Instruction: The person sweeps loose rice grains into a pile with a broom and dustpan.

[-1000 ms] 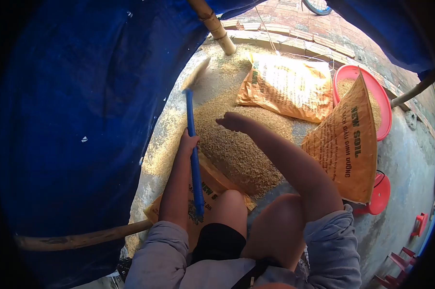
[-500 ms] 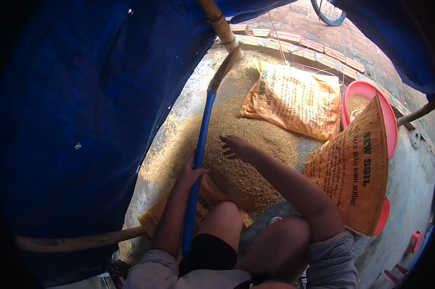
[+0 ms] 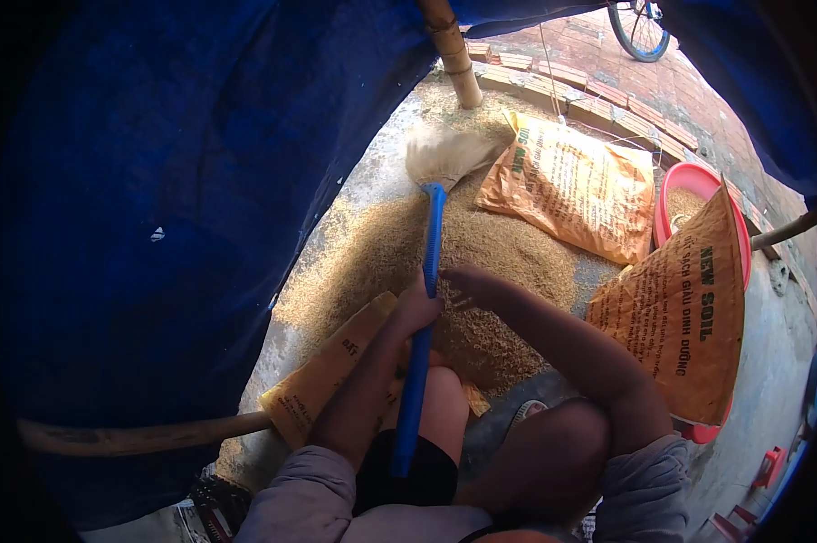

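Note:
My left hand (image 3: pixel 417 308) is wrapped round the blue handle of a broom (image 3: pixel 420 362). The broom's pale fan-shaped bristles (image 3: pixel 449 156) spread over the far side of a heap of husk-like grains (image 3: pixel 503 262), close to the lying sack's left corner. My right hand (image 3: pixel 473 288) is open beside the handle, its fingers apart and bent downward over the heap. An orange sack (image 3: pixel 331 371) lies flat under my left forearm, partly hidden by it and my leg.
A full orange sack (image 3: pixel 576 190) lies beyond the heap. Another sack (image 3: pixel 671 317) stands at the right, in front of a pink basin (image 3: pixel 743 231) holding grains. A bamboo post (image 3: pixel 453 59), brick edging (image 3: pixel 598 109) and blue tarp (image 3: pixel 155 226) border the floor.
The broom has turned, so its bristles now show broad instead of edge-on. My right hand has come closer to the handle. The whole view has shifted slightly.

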